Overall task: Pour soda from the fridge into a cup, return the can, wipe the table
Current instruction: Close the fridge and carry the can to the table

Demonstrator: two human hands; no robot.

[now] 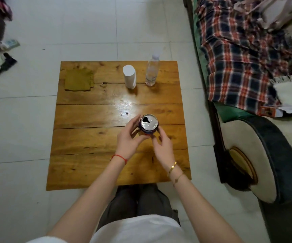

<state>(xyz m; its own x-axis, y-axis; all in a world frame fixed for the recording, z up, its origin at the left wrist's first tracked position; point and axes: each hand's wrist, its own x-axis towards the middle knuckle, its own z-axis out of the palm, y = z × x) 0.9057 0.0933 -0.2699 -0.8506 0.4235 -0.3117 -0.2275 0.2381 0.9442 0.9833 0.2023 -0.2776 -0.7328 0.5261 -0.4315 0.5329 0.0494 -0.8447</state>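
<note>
Gripping the soda can (149,124) from both sides, the left hand (128,139) wraps its left and near wall, and the right hand (163,146) pinches the lower right wall with its fingertips. Both hands are closed on it. The can sits at frame centre, over the middle of the table (89,134); whether its base touches the wood or is just lifted, can't tell from above.

Orientation: can upright, long axis vertical, pointing up at the camera. Lid is already open, the tab hole a dark opening at the lid's upper left, facing away from the person toward the far-left.

Cup (129,76), white, stands in the upper middle of the table, well apart from the can, with a clear water bottle (152,71) just to its right. Folded brownish cloth (78,79) lies at the table's upper left.

Risks, as judged:
- The can is open, so any tilt or jolt while carrying it to the cup spills soda on the wood.
- The right hand's hold looks light, fingertips only; a wet can could slip.
- The cup is tall and narrow, so knocking it with the can's rim could tip it over.
- The bottle stands close by the cup; a reaching forearm could topple it.
- A small dark spot (126,113) just above the can may be a drip; not sure.
</note>
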